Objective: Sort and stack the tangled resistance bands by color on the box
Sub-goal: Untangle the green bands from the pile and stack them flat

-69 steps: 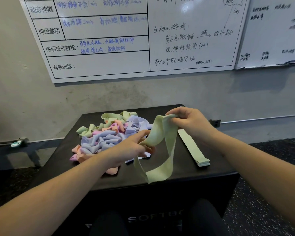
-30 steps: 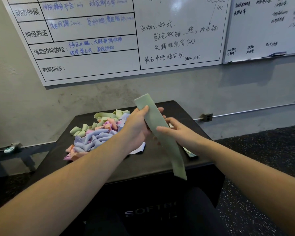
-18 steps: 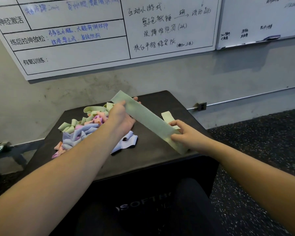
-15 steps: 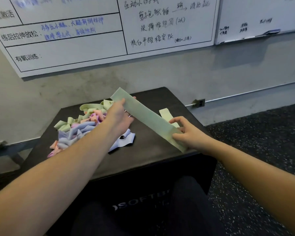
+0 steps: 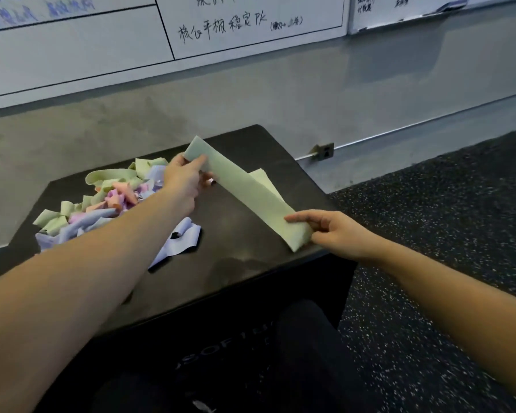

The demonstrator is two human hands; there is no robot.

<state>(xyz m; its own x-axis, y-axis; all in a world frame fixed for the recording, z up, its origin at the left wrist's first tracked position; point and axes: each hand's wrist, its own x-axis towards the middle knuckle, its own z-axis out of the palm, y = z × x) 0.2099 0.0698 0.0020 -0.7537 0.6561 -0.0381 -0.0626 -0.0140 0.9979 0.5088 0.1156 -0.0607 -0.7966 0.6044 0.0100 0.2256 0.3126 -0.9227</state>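
Green band (image 5: 245, 189) stretched flat between hands: left (image 5: 185, 180) pinches far end, right (image 5: 337, 234) pinches near end. Lower over stack (image 5: 261, 178) than 0.5 s ago.

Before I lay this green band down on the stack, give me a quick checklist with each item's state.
1. Left hand grips the far end of the green band: ok.
2. Right hand pinches the near end: ok.
3. Band flat, untwisted: ok.
4. Band lined up over the green stack: not ok, it crosses at an angle.
5. Stack's near end: cannot tell, hidden under the band.
6. Band free of the tangled pile: ok.
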